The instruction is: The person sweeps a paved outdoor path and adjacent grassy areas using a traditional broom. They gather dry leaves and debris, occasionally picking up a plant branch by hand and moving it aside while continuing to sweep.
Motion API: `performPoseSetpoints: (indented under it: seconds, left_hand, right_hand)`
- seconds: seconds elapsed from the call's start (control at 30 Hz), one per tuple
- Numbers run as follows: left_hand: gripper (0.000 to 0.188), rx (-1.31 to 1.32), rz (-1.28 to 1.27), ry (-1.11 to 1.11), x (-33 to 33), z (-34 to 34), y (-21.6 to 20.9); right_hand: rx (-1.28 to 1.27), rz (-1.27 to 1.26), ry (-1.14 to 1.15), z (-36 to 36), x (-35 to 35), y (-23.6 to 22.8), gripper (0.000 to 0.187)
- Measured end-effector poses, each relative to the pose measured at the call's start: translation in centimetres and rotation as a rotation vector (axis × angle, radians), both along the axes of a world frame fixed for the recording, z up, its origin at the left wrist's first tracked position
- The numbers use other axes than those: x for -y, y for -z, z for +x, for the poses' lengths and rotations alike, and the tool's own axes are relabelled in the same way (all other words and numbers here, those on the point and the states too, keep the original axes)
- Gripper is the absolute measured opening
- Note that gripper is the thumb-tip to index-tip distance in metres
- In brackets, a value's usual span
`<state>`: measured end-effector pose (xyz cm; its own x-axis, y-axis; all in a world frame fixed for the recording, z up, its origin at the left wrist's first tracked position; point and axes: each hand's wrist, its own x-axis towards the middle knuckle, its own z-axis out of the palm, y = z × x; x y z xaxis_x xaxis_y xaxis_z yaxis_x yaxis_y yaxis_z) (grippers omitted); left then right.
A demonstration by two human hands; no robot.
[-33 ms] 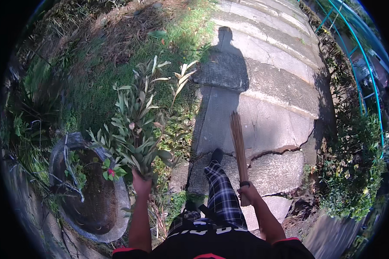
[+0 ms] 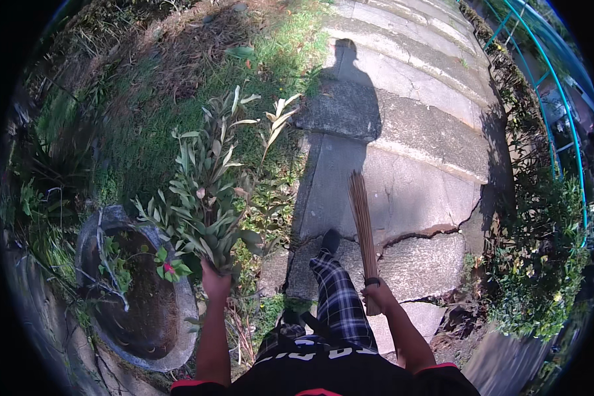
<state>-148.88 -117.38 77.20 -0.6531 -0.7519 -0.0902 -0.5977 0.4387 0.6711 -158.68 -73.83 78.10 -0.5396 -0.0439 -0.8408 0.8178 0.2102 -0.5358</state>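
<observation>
In my left hand (image 2: pixel 216 282) is an upright bunch of leafy branches (image 2: pixel 208 204), its grey-green leaves mixed with a few dry, pale ones. The fingers are closed round the stems, which the leaves partly cover. My right hand (image 2: pixel 380 296) grips a stick broom (image 2: pixel 363 228) near its bound lower end. The broom's thin brown bristles point away from me over the concrete. A gap separates the two bundles, and my leg in plaid trousers (image 2: pixel 336 290) shows between them.
Cracked concrete steps (image 2: pixel 422 171) lead ahead, with my shadow on them. A round planter (image 2: pixel 185 323) holding soil, a bare twig and a pink flower (image 2: pixel 169 267) stands at left. Grass (image 2: pixel 138 138) borders the left side; shrubs (image 2: pixel 531 264) and a turquoise metal railing (image 2: pixel 567 112) line the right.
</observation>
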Motion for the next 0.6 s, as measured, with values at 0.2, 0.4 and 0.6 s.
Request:
performPoseSetpoints:
  seconds: [0.2, 0.4, 0.6]
  left_hand:
    - [0.075, 0.102, -0.019, -0.018, 0.0, -11.0, -3.8]
    - [0.073, 0.174, -0.069, -0.132, 1.6, -22.0, -8.3]
    - [0.072, 0.058, -0.051, -0.238, 2.8, -26.3, -10.6]
  right_hand:
    - [0.071, -0.005, -0.095, -12.7, 0.8, -2.2, 0.049]
    - [0.069, -0.042, -0.091, -24.4, 0.4, -5.2, 0.044]
    - [0.028, -0.010, 0.027, -34.2, -0.3, -5.8, 0.038]
